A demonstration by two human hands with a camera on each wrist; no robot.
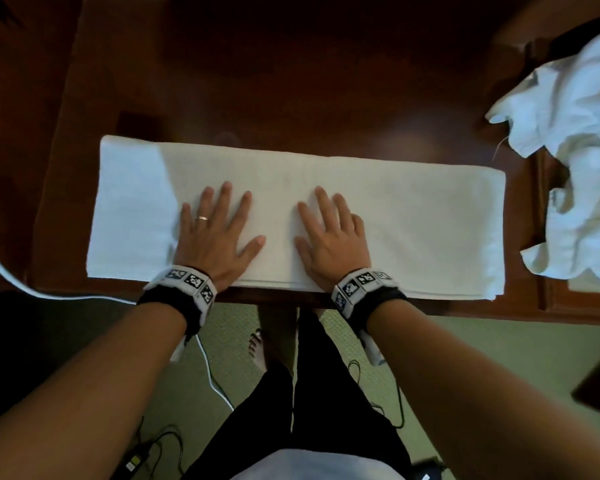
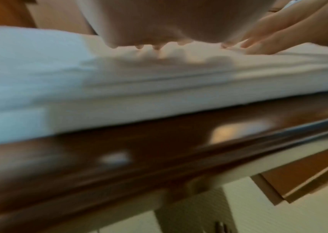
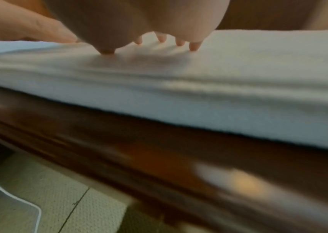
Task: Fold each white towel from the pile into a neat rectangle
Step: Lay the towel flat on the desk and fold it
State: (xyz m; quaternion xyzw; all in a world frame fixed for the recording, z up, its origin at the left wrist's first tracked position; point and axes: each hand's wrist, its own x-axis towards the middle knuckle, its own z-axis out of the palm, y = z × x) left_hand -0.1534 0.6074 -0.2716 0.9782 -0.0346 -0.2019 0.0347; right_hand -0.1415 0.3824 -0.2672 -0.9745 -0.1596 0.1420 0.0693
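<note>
Flat hands (image 1: 274, 237), long white towel (image 1: 413, 220) – glossy wood

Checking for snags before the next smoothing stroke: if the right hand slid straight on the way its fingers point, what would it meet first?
Probably nothing. The right hand lies flat on the folded towel, fingers pointing toward its far edge; beyond that shows only bare dark table. The pile lies well off to the side.

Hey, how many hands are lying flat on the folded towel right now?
2. The left hand lies flat left of the folded towel's middle; the right hand lies flat beside it, near the centre. Neither touches the pile.
</note>
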